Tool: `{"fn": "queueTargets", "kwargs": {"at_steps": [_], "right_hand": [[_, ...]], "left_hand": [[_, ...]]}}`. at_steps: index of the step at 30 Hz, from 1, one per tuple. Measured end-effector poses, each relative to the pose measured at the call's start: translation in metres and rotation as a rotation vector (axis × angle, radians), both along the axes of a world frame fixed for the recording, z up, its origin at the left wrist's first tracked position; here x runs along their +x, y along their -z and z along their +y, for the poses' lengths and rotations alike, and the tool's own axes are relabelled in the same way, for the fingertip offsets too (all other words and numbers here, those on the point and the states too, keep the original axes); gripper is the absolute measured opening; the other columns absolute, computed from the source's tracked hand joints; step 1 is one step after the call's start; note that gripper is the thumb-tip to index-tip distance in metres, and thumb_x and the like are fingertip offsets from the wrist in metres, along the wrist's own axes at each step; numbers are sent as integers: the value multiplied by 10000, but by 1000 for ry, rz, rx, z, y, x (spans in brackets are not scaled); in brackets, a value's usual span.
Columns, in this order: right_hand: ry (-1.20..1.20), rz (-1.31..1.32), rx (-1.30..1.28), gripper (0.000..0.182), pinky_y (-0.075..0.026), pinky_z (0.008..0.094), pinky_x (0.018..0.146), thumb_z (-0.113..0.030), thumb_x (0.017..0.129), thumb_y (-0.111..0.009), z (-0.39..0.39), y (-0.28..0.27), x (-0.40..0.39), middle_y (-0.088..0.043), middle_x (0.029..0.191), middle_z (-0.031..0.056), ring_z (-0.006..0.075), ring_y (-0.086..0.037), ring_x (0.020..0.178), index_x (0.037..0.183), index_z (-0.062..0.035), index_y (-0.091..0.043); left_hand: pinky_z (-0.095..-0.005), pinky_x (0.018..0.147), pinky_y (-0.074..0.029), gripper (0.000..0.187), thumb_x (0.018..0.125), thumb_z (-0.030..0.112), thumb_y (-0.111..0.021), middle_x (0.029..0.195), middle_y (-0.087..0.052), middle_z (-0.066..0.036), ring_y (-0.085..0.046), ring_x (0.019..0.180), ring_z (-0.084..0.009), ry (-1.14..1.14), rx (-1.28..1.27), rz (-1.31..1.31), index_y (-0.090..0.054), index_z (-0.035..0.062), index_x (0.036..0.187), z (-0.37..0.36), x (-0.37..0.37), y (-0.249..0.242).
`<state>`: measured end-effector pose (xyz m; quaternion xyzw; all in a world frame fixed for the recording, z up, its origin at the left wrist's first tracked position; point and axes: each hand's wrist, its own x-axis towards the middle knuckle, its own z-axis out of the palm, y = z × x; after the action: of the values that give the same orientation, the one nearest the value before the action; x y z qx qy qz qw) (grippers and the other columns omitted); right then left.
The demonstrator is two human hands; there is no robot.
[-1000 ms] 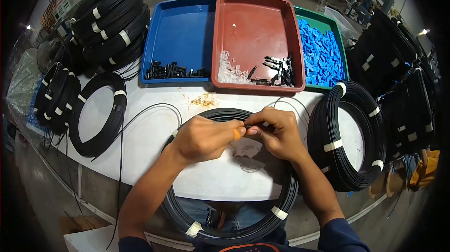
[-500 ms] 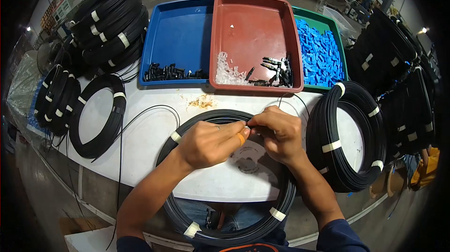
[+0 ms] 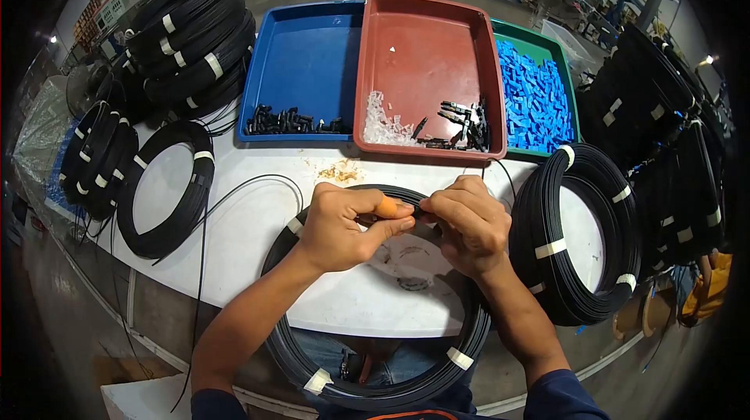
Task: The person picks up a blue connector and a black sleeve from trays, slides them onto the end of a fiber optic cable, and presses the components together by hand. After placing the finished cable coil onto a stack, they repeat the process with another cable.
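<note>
My left hand (image 3: 344,226), with an orange band on its index finger, pinches thumb and index fingertips together. My right hand (image 3: 473,225) is closed just beside it, its fingertips almost meeting the left ones. Whatever lies between the fingertips is too small and covered to make out. Both hands are over the far part of a large coil of black cable (image 3: 391,393), which is bound with pale tape (image 3: 458,358). The coil lies partly on the white table (image 3: 367,310) and hangs over its front edge towards my lap. A thin black cable runs behind my right hand.
At the back stand a blue tray (image 3: 301,53) with small black parts, a red tray (image 3: 426,45) with clear and black pieces, and a green tray (image 3: 539,33) full of blue pieces. Taped coils flank me, including a thick coil (image 3: 539,264) and a stack (image 3: 187,53).
The left thumb and index finger have shifted, showing the orange band higher up and a gap between the fingers. My right hand has barely moved. The whole view has shifted slightly.
</note>
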<state>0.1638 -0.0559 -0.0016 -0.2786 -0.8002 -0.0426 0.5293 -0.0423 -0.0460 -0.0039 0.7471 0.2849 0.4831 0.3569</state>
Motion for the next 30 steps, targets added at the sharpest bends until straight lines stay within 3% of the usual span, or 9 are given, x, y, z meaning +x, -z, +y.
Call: {"fn": "queueTargets", "kwargs": {"at_steps": [5,11,14,16,19,22,23,25,30], "right_hand": [[18,-3,-234,256,-464,327,581,141,663,-683,-3,2,0,-637,689,92,226,-586,594,869,-9,-709],[-94,48,-629,257,-494,377,640,107,687,-718,1,13,5,-686,778,139,297,-629,671,917,-8,-703],[-101,93,-536,250,-499,369,631,90,687,-735,2,13,0,-687,774,134,289,-631,659,915,-5,-705],[-95,97,-411,246,-496,362,621,84,682,-741,3,10,-1,-686,769,127,279,-629,651,909,-4,-706],[-46,44,-1,261,-483,349,627,79,636,-755,6,8,-2,-666,748,86,238,-614,654,877,-1,-695],[8,-26,-36,282,-480,333,587,78,626,-799,2,4,1,-662,733,76,221,-616,624,880,-12,-714],[7,-26,-37,282,-480,333,587,78,626,-799,1,5,0,-662,733,76,221,-616,624,880,-12,-714],[22,-7,-189,269,-465,333,575,107,635,-758,0,6,-1,-648,712,83,222,-596,599,870,-17,-715],[-50,34,-469,245,-470,333,608,131,677,-702,-1,10,1,-658,704,106,244,-605,622,878,-8,-717]], "left_hand": [[-260,614,-603,91,755,-32,-800,860,-760,-171,-749,694,-206,0,354,80,-723,-29,805,4,0,4],[-260,553,-586,39,843,5,-701,903,-737,-55,-701,637,-131,-110,1071,518,-679,25,818,7,-3,2],[-245,533,-565,98,730,-39,-775,895,-761,-126,-729,651,-180,-61,803,440,-721,4,801,7,-10,0],[-245,569,-577,104,724,-30,-805,868,-765,-150,-741,661,-182,-63,656,274,-736,-21,801,7,-3,-2],[-256,614,-589,93,784,-6,-809,778,-759,-129,-745,671,-173,-66,94,44,-762,-40,856,-1,0,-6],[-262,604,-588,101,756,-35,-800,804,-763,-128,-746,665,-189,-54,22,30,-753,-32,845,-2,3,-3],[-262,604,-588,101,756,-35,-800,804,-763,-128,-746,665,-189,-54,21,30,-753,-32,845,1,3,-1],[-255,537,-561,74,754,-33,-776,799,-747,-84,-706,592,-179,-55,463,134,-718,-17,796,7,4,4],[-282,409,-470,87,818,18,-722,794,-674,-28,-594,485,-134,-20,734,381,-645,13,779,8,0,8]]}}
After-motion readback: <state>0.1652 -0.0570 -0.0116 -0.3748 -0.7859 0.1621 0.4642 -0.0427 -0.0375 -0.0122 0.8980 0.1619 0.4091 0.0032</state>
